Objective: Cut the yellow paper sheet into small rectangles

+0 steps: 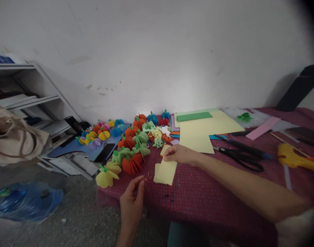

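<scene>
My right hand (181, 154) pinches the top edge of a pale yellow paper square (167, 173). That square overlaps more yellow paper squares (157, 173) on the checked red tablecloth (188, 199). Just behind the fingers lies a small pile of cut squares (164, 150), partly hidden by the hand. At the table's front edge is my left hand (132, 199), its fingers loosely bent and the thumb near the forefinger, with nothing visible between them. Nearest to it are a yellow paper pumpkin (105, 177) and an orange paper pumpkin (132, 164).
Several paper pumpkins (140, 139) and paper scraps (157, 134) fill the left of the table. Large yellow sheets (198, 128) lie at the back. Scissors (239, 157), a pink strip (264, 127) and a yellow glue gun (298, 157) lie right. A phone (104, 152) rests left.
</scene>
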`<move>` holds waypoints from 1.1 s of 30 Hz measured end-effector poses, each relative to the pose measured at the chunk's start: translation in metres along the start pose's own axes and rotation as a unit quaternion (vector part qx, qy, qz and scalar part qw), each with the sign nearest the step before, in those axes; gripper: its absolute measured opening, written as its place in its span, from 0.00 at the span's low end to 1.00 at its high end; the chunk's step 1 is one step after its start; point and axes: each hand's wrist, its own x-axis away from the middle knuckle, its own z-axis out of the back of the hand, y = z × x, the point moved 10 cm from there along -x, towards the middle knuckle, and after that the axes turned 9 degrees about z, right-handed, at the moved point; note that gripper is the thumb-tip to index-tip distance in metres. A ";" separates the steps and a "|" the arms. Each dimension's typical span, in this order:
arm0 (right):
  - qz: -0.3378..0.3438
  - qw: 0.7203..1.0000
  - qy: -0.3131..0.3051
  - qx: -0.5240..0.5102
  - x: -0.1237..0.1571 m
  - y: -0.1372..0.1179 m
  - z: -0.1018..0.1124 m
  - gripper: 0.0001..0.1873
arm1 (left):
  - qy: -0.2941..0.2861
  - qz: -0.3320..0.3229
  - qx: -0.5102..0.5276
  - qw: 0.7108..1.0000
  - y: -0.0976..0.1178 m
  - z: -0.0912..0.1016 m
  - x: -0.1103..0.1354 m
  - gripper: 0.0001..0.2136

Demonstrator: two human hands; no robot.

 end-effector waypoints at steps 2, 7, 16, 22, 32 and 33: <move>0.003 0.998 -0.024 0.053 -0.010 0.006 -0.009 0.12 | 0.019 -0.082 -0.066 0.994 0.014 -0.001 0.001 0.14; 0.030 0.973 -0.063 0.220 -0.029 0.020 -0.027 0.13 | -0.014 -0.262 -0.251 0.932 0.041 -0.040 0.012 0.18; 0.097 0.920 0.004 0.379 -0.016 -0.006 -0.033 0.10 | -0.098 -0.303 -0.356 0.879 0.045 -0.079 0.025 0.17; 0.301 0.816 -0.132 0.475 0.026 -0.027 -0.077 0.14 | -0.107 -0.348 -0.392 0.845 0.034 -0.081 0.029 0.20; 0.289 0.757 -0.070 0.582 0.025 -0.017 -0.063 0.12 | -0.081 -0.346 -0.456 0.816 0.009 -0.079 0.025 0.24; 0.287 0.753 -0.066 0.588 0.024 -0.018 -0.063 0.11 | -0.084 -0.338 -0.461 0.816 0.007 -0.079 0.024 0.23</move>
